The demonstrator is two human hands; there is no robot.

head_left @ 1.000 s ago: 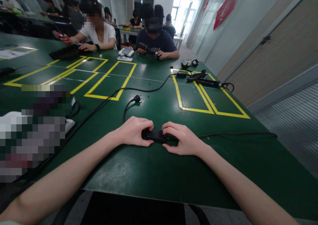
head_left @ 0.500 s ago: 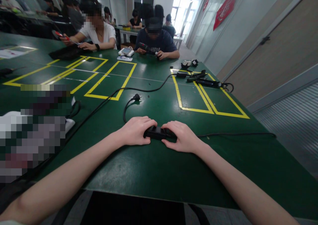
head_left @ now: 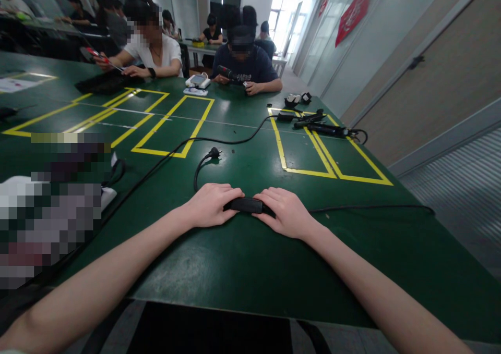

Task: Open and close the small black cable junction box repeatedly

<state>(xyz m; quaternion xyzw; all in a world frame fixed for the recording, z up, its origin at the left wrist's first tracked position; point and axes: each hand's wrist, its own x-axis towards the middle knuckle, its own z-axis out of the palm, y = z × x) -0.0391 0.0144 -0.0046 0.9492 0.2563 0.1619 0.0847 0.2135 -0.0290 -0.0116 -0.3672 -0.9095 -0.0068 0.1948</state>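
A black power adapter point(head_left: 246, 205) lies between my hands, just above or on the green table point(head_left: 219, 270). My left hand point(head_left: 213, 205) grips its left end, fingers above and thumb below. At the other end, my right hand point(head_left: 285, 211) is closed round the adapter's end and the cable there. From beside my left hand a short black cord curves up to a plug point(head_left: 214, 153) with bare prongs. A thin black cable point(head_left: 371, 208) runs right from my right hand towards the table's edge.
Another black cable point(head_left: 230, 139) crosses the table to a small black box point(head_left: 287, 117) beside black devices point(head_left: 324, 129). Yellow tape rectangles mark the surface. A blurred-out pile point(head_left: 58, 218) is at the left. Two people sit opposite, handling objects.
The adapter has turned a little, so its flat face shows more. Both hands' fingertips have shifted slightly towards its ends and uncover more of it.
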